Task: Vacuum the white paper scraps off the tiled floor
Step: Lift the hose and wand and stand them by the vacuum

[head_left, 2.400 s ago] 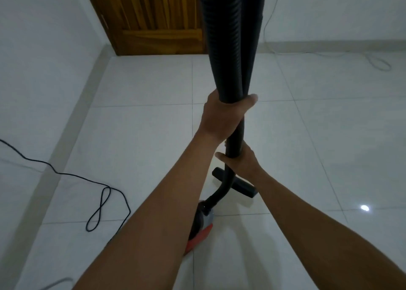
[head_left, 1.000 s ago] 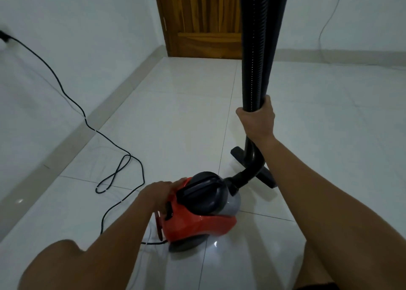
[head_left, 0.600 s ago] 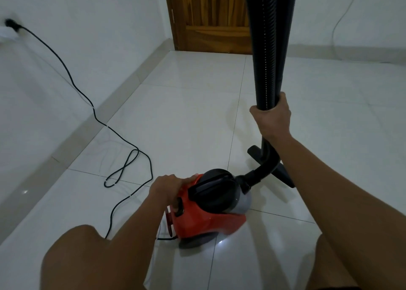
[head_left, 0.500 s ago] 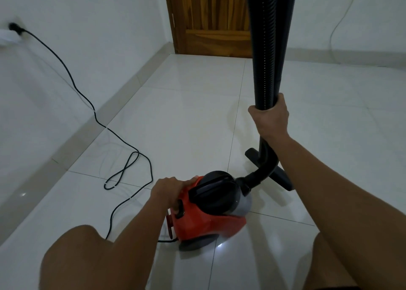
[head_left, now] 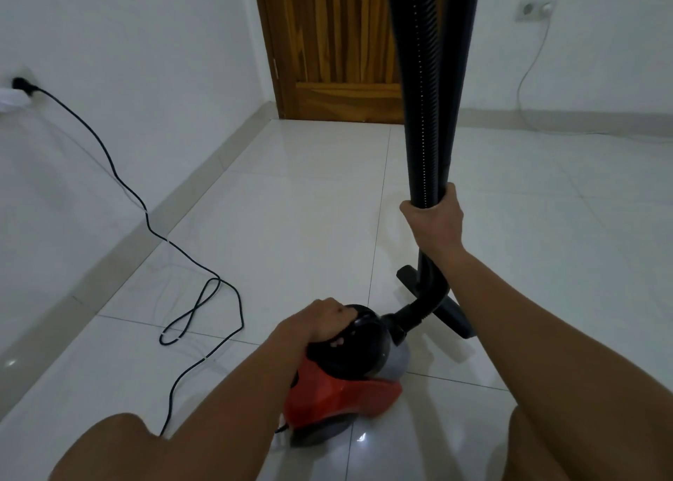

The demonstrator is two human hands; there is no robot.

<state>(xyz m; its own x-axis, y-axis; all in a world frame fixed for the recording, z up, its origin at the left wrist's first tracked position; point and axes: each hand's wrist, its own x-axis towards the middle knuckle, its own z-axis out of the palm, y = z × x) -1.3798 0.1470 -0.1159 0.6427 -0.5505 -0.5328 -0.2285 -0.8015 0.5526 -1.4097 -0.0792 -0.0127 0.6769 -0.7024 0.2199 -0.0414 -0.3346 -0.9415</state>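
One view only is recorded, taken from the person's head and directed forward and down. The tiled floor (head_left: pixel 291 225) is seen at a slant, with the wooden door (head_left: pixel 335 43) at the far end. The vacuum cleaner (head_left: pixel 346 393) is viewed from above at close range; the hose (head_left: pixel 422 80) is cut off by the top edge.
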